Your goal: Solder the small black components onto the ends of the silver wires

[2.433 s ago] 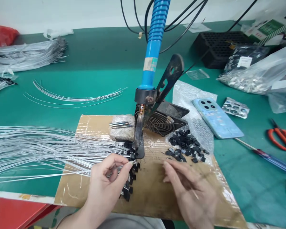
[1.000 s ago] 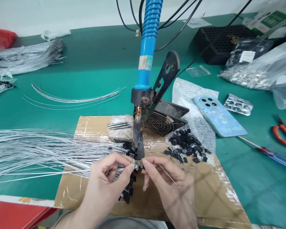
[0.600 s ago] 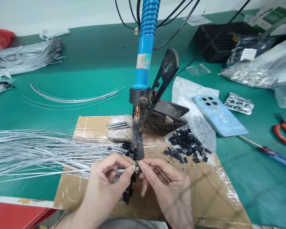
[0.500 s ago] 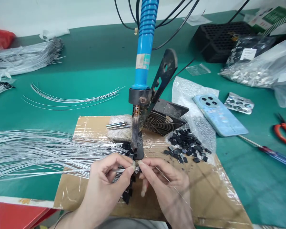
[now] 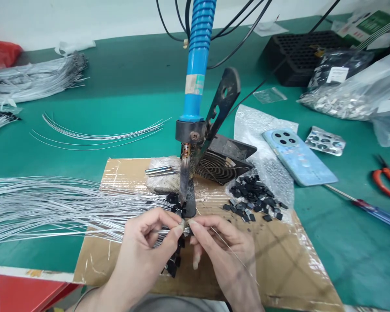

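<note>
Both my hands meet just below the tip of a blue-handled soldering iron [image 5: 197,65], which is held upright in a black clamp. My left hand [image 5: 146,249] is closed in a pinch; its fingertips hide most of a tiny piece. Facing it, my right hand [image 5: 229,253] pinches close by, with a thin solder wire [image 5: 235,255] running through it and back across the hand. Beside my left hand lies a large bundle of white-grey wires [image 5: 68,208], with black pieces [image 5: 173,266] at their ends.
Cardboard [image 5: 279,260] covers the work area. Loose black pieces [image 5: 255,195] lie on bubble wrap, beside a blue phone [image 5: 300,156]. A small fan [image 5: 219,167] stands behind the iron. Farther right are a screwdriver [image 5: 377,212] and orange-handled pliers [image 5: 388,180].
Both hands keep their pinch under the iron tip. My right hand and the solder wire have shifted very slightly to the left.
</note>
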Motion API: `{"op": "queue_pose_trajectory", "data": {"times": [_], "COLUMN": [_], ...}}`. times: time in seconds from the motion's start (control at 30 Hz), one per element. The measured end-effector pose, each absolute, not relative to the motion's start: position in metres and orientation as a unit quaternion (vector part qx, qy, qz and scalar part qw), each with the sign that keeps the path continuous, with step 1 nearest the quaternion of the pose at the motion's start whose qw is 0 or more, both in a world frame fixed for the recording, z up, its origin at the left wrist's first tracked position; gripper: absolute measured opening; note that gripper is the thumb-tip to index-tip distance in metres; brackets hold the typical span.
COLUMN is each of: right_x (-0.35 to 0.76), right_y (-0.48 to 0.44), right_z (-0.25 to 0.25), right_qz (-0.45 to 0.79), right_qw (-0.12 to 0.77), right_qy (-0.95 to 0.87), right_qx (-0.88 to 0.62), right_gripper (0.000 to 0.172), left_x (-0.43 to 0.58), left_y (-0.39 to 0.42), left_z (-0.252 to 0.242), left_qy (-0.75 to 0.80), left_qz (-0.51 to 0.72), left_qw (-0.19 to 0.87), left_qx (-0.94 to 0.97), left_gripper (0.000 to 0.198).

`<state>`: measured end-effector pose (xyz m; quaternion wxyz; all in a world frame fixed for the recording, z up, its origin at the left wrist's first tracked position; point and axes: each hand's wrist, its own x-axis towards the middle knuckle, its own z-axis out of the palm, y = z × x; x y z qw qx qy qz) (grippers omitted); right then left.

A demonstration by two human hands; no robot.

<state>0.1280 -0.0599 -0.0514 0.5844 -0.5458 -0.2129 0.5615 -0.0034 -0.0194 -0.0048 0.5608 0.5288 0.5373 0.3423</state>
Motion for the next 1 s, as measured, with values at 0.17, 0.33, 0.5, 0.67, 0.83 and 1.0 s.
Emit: {"op": "queue_pose_trajectory", "data": {"times": [0.17,0.33,0.5,0.67,0.83,1.0], "right_x": [0.127,0.128,0.131,0.139,0.147,0.139], "right_y": [-0.060,-0.061,-0.068,-0.075,-0.072,-0.072], "right_z": [-0.053,-0.046,-0.040,-0.040,-0.044,-0.035], "right_qz": [0.555,0.512,0.421,0.412,0.334,0.320], "right_qw": [0.578,0.549,0.537,0.494,0.485,0.534], "right_qy": [-0.221,-0.260,-0.371,-0.376,-0.481,-0.447], "right_qx": [-0.557,-0.608,-0.630,-0.667,-0.650,-0.642], "right_gripper": [0.014,0.019,0.039,0.024,0.029,0.019], "left_x": [-0.003,-0.001,0.001,0.002,0.003,0.003], "left_y": [-0.019,-0.018,-0.016,-0.015,-0.015,-0.013], "left_z": [-0.005,-0.006,-0.008,-0.009,-0.009,-0.008], "left_qy": [0.538,0.547,0.553,0.564,0.569,0.563], "left_qz": [0.341,0.337,0.342,0.342,0.346,0.350], "left_qw": [0.565,0.556,0.540,0.518,0.505,0.509], "left_qx": [0.524,0.528,0.534,0.545,0.549,0.548], "left_gripper": [0.015,0.016,0.014,0.014,0.013,0.015]}}
